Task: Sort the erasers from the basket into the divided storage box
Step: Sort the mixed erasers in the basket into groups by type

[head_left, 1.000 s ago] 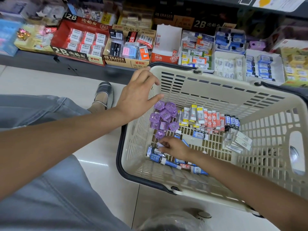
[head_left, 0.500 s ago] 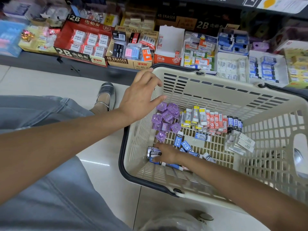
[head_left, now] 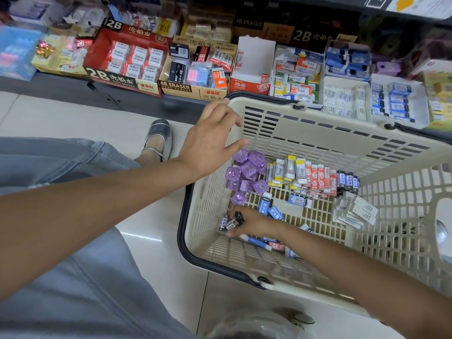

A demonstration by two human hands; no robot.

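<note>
A beige plastic basket (head_left: 318,123) stands on the floor with loose erasers inside. Purple erasers (head_left: 245,172) lie in a heap at its far left; yellow, white and red ones (head_left: 308,174) stand in a row beside them, and blue ones (head_left: 271,209) are scattered nearer. My right hand (head_left: 254,221) reaches into the basket's near left corner and grips several small black erasers (head_left: 232,221). My left hand (head_left: 210,140) hovers over the basket's left rim with fingers spread, holding nothing. The divided storage boxes (head_left: 347,94) sit on the low shelf behind the basket.
Red and tan 2B and 4B eraser display boxes (head_left: 127,62) fill the shelf at the left. My bent knee in grey jeans (head_left: 61,277) and a silver shoe (head_left: 157,138) are left of the basket. Clear packets (head_left: 354,211) lie in the basket's right part.
My right hand has slid left along the basket floor to the black erasers and closed around them. My left hand stays by the rim.
</note>
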